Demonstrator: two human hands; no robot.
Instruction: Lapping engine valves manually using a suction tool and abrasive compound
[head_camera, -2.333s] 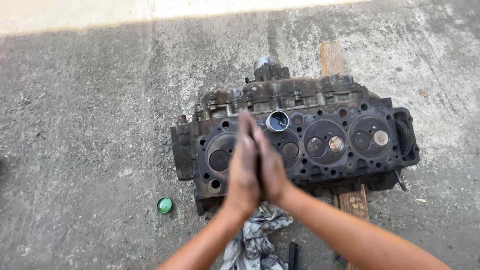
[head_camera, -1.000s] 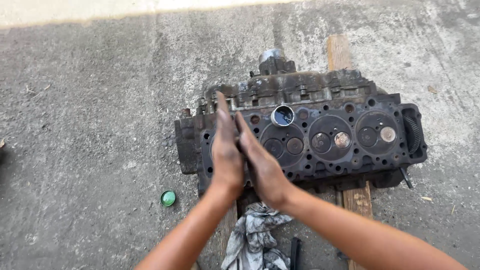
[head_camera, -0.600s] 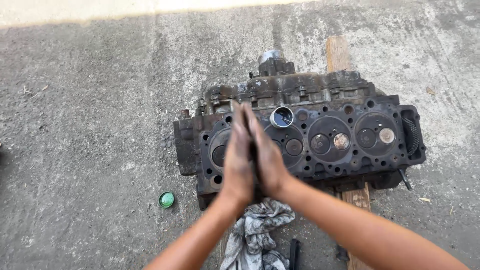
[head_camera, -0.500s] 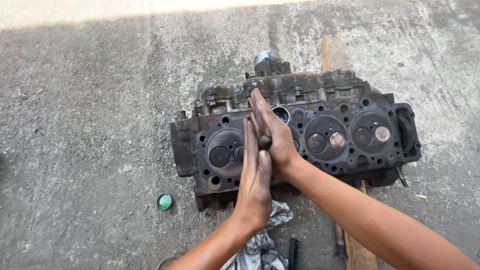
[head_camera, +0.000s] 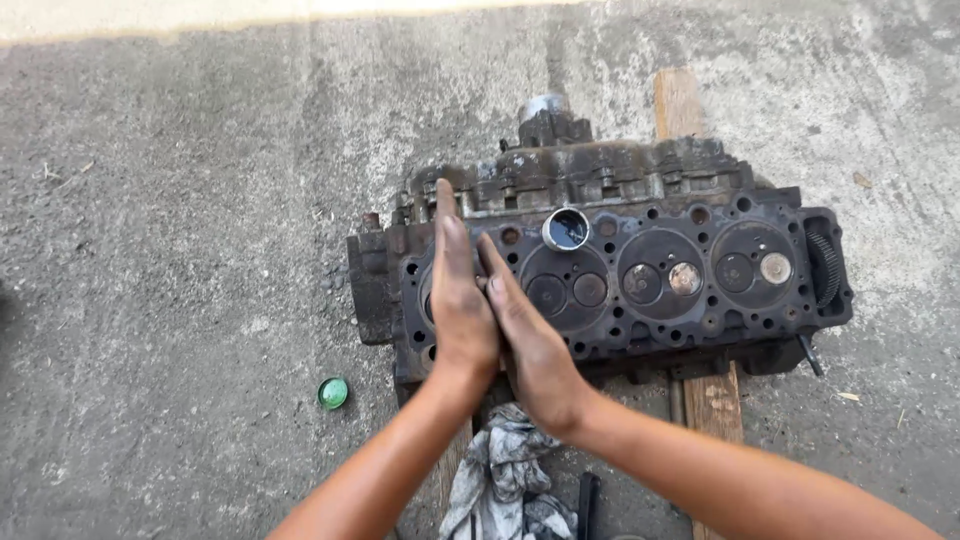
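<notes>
A dirty, rusty engine cylinder head (head_camera: 660, 280) lies face up on the concrete, showing its round chambers and valves. My left hand (head_camera: 460, 300) and my right hand (head_camera: 535, 345) are pressed palm to palm over its leftmost chamber, fingers straight. The left hand is pushed further forward than the right. A thin dark stick stands between the palms and is almost wholly hidden by them now. A small round metal cup (head_camera: 566, 229) sits on the head just right of my fingertips.
The head rests on a wooden plank (head_camera: 715, 405) that also sticks out behind it. A grey crumpled rag (head_camera: 500, 470) and a dark tool (head_camera: 586, 500) lie near my forearms. A small green cap (head_camera: 333, 392) lies on the concrete at the left.
My palms have slid back and forth against each other around the stick. Half a second ago the right hand was forward; now the left hand is forward.
</notes>
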